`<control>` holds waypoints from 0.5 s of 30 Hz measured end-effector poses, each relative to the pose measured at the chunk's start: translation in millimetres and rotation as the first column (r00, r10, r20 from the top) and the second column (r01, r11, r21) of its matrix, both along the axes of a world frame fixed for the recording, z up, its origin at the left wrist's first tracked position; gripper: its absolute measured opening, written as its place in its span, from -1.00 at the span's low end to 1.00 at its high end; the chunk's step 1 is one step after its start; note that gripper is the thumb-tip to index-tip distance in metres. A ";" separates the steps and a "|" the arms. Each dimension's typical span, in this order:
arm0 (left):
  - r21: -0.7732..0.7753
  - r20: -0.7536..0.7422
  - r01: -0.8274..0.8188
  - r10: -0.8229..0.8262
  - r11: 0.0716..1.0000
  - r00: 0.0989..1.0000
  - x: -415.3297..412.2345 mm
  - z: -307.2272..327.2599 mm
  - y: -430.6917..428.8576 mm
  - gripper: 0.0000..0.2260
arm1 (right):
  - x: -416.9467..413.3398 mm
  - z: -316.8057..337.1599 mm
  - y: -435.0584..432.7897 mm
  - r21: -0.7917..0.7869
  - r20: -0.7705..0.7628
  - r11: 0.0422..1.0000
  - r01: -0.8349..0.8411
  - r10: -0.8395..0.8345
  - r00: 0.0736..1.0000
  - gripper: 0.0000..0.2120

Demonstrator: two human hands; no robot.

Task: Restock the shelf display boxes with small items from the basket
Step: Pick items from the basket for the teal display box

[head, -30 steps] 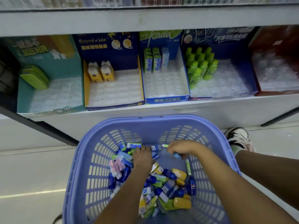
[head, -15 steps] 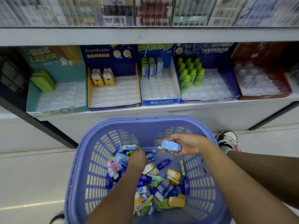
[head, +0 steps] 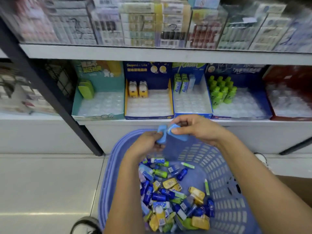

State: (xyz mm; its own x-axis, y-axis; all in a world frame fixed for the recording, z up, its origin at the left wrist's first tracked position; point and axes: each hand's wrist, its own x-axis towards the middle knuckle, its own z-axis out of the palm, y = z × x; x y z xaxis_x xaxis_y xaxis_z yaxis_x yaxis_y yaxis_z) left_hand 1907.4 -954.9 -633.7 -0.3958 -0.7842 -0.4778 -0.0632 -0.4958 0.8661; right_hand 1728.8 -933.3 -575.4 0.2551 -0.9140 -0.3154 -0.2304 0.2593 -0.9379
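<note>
A lilac plastic basket stands on the floor below the shelf, holding several small blue, yellow and green items. Above its far rim my left hand pinches a light blue item, and my right hand pinches a second light blue item beside it. On the shelf stand a teal display box, a yellow-sided box with two yellow items, a blue box with tubes, and a dark blue box with green bottles.
A red display box sits at the far right of the shelf. A black shelf post slants down on the left. An upper shelf carries blurred packaged goods. My shoe is by the basket's left side.
Both hands have risen out of the basket toward the shelf edge. My left hand now holds a light blue item too, and the view has tilted upward.
</note>
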 end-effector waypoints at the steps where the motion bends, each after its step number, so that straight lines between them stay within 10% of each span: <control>1: 0.001 -0.057 -0.062 0.062 0.998 0.996 10.0 13.0 -3.5 -0.82 | 9.2 7.6 -5.2 -0.063 -0.062 0.998 0.022 -0.026 0.998 -0.84; 7: -0.080 -0.302 -0.351 0.313 0.933 0.900 69.4 48.8 -8.7 -0.71 | 75.3 45.7 -60.7 -0.510 -0.162 0.850 0.132 -0.246 0.956 -0.86; 15: -0.060 -0.373 -0.563 0.505 0.824 0.778 104.5 49.7 -12.2 -0.89 | 149.1 44.9 -151.4 -0.614 -0.337 0.789 0.036 -0.303 0.891 -0.75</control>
State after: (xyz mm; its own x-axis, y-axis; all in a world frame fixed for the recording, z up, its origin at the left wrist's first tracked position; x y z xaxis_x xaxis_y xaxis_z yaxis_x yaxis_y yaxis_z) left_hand 2011.8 -967.1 -584.0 0.0013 -0.9687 -0.2483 0.4700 -0.2186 0.8551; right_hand 1878.0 -1084.8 -530.5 0.0520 -0.9668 0.2501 -0.6197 -0.2276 -0.7511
